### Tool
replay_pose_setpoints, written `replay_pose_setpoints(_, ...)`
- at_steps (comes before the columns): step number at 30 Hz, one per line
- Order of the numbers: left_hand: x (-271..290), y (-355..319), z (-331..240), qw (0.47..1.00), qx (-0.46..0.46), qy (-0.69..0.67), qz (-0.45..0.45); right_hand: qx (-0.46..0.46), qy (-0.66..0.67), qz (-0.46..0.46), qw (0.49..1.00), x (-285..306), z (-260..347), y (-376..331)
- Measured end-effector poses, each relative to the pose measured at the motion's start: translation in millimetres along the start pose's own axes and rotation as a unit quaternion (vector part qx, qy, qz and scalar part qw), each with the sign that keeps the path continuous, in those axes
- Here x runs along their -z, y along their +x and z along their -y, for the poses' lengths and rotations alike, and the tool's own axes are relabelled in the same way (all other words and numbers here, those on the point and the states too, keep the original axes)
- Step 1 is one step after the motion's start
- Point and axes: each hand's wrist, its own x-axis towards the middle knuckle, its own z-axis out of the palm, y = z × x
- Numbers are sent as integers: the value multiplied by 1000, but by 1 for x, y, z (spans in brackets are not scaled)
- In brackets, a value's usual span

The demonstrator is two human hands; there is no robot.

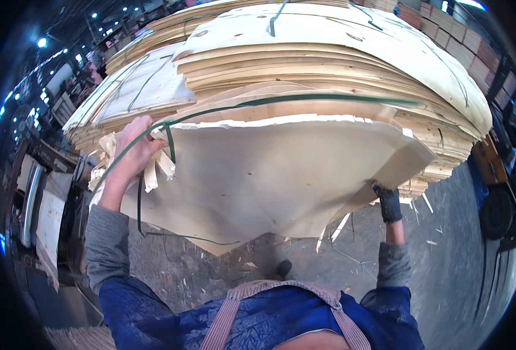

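Note:
A large pale wood veneer sheet hangs bent in front of me, its jagged top edge leaning against the stack. At its left end my bare left hand is closed round the veneer, beside splintered strips. A green strap runs over that wrist and across the top of the sheet, one end dangling below. My right hand, in a dark glove, grips the sheet's lower right edge; its fingertips are partly hidden. Parts of the sheet are blurred.
Behind the sheet rises a wide, tall stack of veneer with loose straps on top. Machinery stands at the left. A wheeled vehicle is at the right. Wood scraps litter the concrete floor.

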Motion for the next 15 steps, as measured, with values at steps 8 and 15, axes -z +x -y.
replay_pose_setpoints(8,75,-3,1,998,8,64,-4,122,-187,25,974,-30,40,-106)
replay_pose_setpoints(15,11,55,90,986,6,164,-4,-49,126,111,985,-128,28,-96)
